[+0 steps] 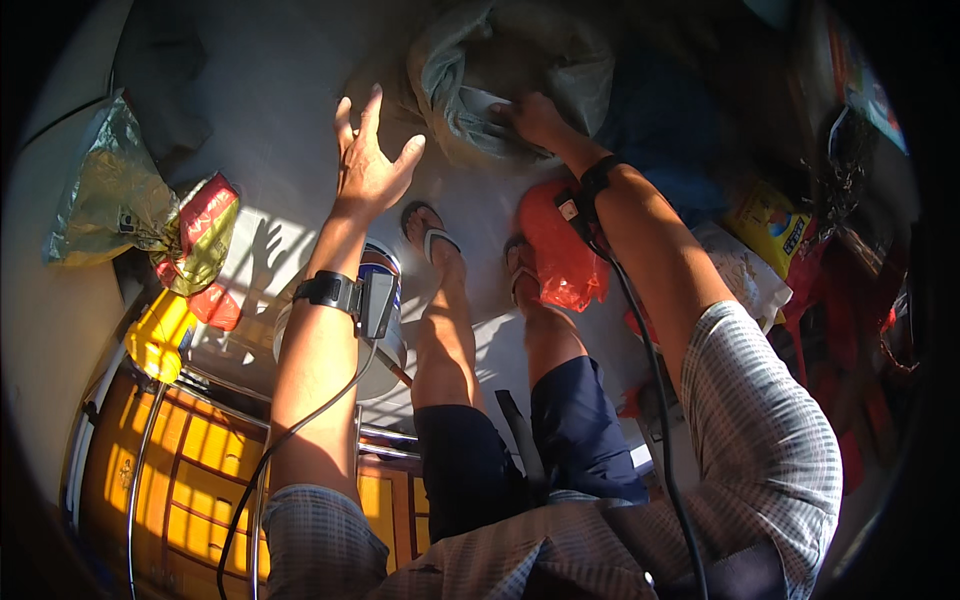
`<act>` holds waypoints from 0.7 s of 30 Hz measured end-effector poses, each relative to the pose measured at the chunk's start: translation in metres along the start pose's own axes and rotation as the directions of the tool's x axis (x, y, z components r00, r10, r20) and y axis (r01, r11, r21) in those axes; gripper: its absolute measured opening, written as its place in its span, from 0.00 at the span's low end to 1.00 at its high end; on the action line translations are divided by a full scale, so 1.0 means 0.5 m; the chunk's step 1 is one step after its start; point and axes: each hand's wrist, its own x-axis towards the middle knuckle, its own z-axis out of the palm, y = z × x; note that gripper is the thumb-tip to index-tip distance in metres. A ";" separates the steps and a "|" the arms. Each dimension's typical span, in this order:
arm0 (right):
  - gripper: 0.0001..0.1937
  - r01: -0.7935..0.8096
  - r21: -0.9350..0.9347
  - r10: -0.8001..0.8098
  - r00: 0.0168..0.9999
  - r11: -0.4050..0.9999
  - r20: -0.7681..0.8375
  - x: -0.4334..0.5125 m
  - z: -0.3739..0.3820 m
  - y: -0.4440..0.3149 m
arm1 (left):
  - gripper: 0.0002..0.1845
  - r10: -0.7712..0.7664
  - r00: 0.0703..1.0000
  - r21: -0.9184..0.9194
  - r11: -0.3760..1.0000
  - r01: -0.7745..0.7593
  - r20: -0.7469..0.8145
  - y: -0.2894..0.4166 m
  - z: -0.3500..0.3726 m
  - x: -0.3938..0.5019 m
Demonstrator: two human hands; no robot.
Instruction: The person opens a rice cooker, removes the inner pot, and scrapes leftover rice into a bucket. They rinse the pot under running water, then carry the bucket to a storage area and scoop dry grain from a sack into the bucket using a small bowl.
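Ahead of my feet stands a woven plastic sack (442,71) with its mouth open and its rim rolled into folds. My right hand (536,121) reaches into the mouth, fingers bent against a pale flat piece (478,100). Whether the fingers grip that piece cannot be told, and shadow hides the sack's contents. Left of the sack, my left hand (373,163) is held in the air with fingers spread and nothing in it. Each wrist wears a black strap with a cabled device, the left device (377,304) being in sunlight.
A red plastic bag (559,251) lies by my right foot. A bucket (382,352) stands below my left forearm. Tied foil and plastic bags (112,195), a yellow container (159,337) and a wooden cabinet (202,480) are at left. More bags (769,229) crowd the right side.
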 end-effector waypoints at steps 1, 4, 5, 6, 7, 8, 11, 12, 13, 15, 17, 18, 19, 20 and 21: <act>0.28 0.088 -0.016 -0.089 0.993 0.996 -0.080 0.002 0.004 0.003 | 0.49 0.030 0.990 0.020 0.999 -0.027 -0.141 -0.055 -0.014 -0.029; 0.34 -0.049 -0.087 0.057 0.994 0.995 0.097 0.018 0.018 0.013 | 0.47 -0.198 0.901 -0.081 0.980 0.181 -0.387 -0.235 -0.050 -0.173; 0.32 -0.130 -0.055 0.137 0.980 0.990 0.146 0.021 0.016 0.020 | 0.45 -0.282 0.855 0.077 0.935 0.347 -0.436 -0.288 -0.060 -0.240; 0.31 -0.188 -0.015 0.188 0.973 0.982 0.136 0.023 0.019 0.022 | 0.43 -0.246 0.796 0.228 0.874 0.429 -0.553 -0.332 -0.068 -0.311; 0.31 -0.123 -0.028 0.125 0.985 0.992 0.115 0.024 0.015 0.028 | 0.41 -0.302 0.772 0.303 0.793 0.529 -0.559 -0.365 -0.076 -0.382; 0.31 -0.077 -0.052 0.080 0.995 0.996 0.062 0.026 0.013 0.031 | 0.39 -0.391 0.712 0.343 0.676 0.653 -0.583 -0.387 -0.082 -0.448; 0.33 -0.174 -0.040 0.176 0.982 0.984 0.067 0.025 0.004 0.057 | 0.38 -0.472 0.614 0.300 0.582 0.756 -0.632 -0.419 -0.100 -0.608; 0.34 -0.233 -0.026 0.235 0.969 0.972 0.073 0.036 -0.004 0.071 | 0.38 -0.477 0.604 0.247 0.616 0.748 -0.638 -0.436 -0.103 -0.646; 0.29 0.013 -0.159 -0.022 0.998 0.987 -0.050 0.035 -0.002 0.092 | 0.39 -0.411 0.603 0.201 0.689 0.696 -0.684 -0.460 -0.102 -0.678; 0.23 0.225 -0.477 -0.248 0.969 0.850 0.014 0.076 -0.011 0.131 | 0.41 -0.476 0.547 0.279 0.523 0.805 -0.688 -0.535 -0.085 -0.733; 0.17 0.345 -0.659 -0.369 0.923 0.668 0.110 0.063 -0.006 0.205 | 0.49 -0.676 0.479 -0.046 0.602 0.797 -0.560 -0.626 -0.055 -0.784; 0.16 0.373 -0.710 -0.417 0.900 0.597 0.123 0.078 -0.005 0.227 | 0.48 -0.860 0.349 -0.293 0.466 0.835 -0.372 -0.666 -0.040 -0.804; 0.17 0.397 -0.760 -0.491 0.863 0.514 0.118 0.099 -0.002 0.241 | 0.48 -0.923 0.289 -0.377 0.369 0.849 -0.253 -0.696 -0.029 -0.820; 0.16 0.372 -0.788 -0.563 0.826 0.491 0.040 0.112 0.005 0.249 | 0.47 -0.951 0.213 -0.401 0.290 0.869 -0.226 -0.713 -0.022 -0.828; 0.16 0.323 -0.831 -0.547 0.837 0.453 0.027 0.128 0.011 0.250 | 0.45 -0.914 0.306 -0.407 0.395 0.824 -0.267 -0.718 -0.018 -0.831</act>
